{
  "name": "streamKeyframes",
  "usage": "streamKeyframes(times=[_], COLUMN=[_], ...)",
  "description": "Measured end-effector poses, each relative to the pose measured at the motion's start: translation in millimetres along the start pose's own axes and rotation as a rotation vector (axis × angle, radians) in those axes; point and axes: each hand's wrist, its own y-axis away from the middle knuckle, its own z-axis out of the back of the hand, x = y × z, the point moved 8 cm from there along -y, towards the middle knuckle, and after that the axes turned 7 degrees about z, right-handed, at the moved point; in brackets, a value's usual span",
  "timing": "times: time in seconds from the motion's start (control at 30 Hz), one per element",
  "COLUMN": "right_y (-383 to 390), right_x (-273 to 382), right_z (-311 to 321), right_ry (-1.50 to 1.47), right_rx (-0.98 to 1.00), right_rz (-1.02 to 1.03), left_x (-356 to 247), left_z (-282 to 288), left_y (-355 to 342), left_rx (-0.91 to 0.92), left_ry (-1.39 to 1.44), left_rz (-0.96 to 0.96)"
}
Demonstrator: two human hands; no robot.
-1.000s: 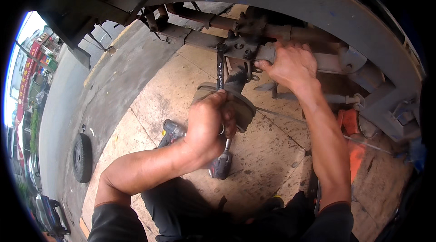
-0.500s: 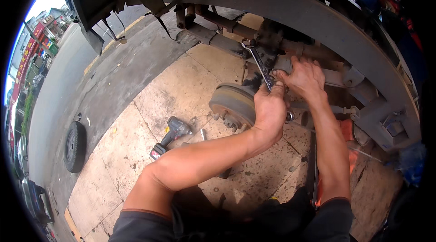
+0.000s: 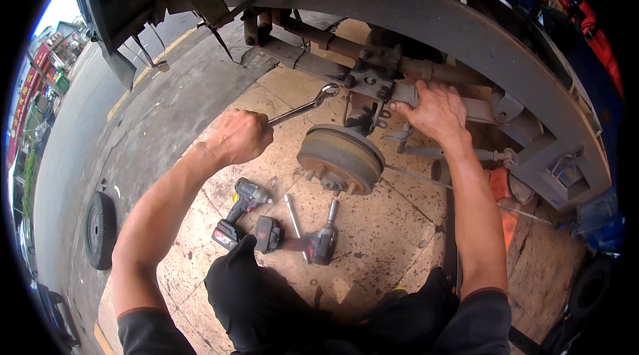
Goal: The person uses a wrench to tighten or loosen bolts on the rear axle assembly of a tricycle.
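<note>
My left hand is closed around the shaft of a chrome wrench, out to the left of the axle. The wrench's ring end points right, just short of a bolted plate and apart from its bolts. My right hand lies over a flat steel spring bar right of that plate, thumb spread and fingers draped across the far edge. Nearer to me than the plate is a rusty brake drum with studs on its face.
On the stained floor boards lie two cordless impact wrenches and a metal rod. A grey vehicle frame rail arches across the top. A wheel lies near the road at left. Orange cloth hangs at right.
My left hand has drawn left and away from the right hand, carrying the wrench with it. The brake drum and plate are now uncovered. My right hand stays on the bar.
</note>
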Motion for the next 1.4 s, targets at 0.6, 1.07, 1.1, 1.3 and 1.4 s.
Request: streamKeyframes(times=[0.6,1.07,1.1,1.3,1.4], right_y=[-52,-78,-78,-78,-79], right_x=[66,61,59,57,55], right_z=[21,-36,-38,-47,-53], right_ry=[-0.631,-0.769,-0.778,-0.832,-0.865], right_rx=[0.051,0.198,0.199,0.195,0.161], right_rz=[0.004,-0.215,-0.238,-0.33,-0.324], left_x=[18,23,21,36,38], left_z=[-21,17,15,0,-3], left_y=[-76,-117,-119,-129,-136], left_rx=[0.384,0.015,0.015,-0.196,-0.166], left_ry=[0.032,-0.426,-0.451,-0.417,-0.365], left_rz=[0.087,-0.095,-0.105,-0.16,-0.095])
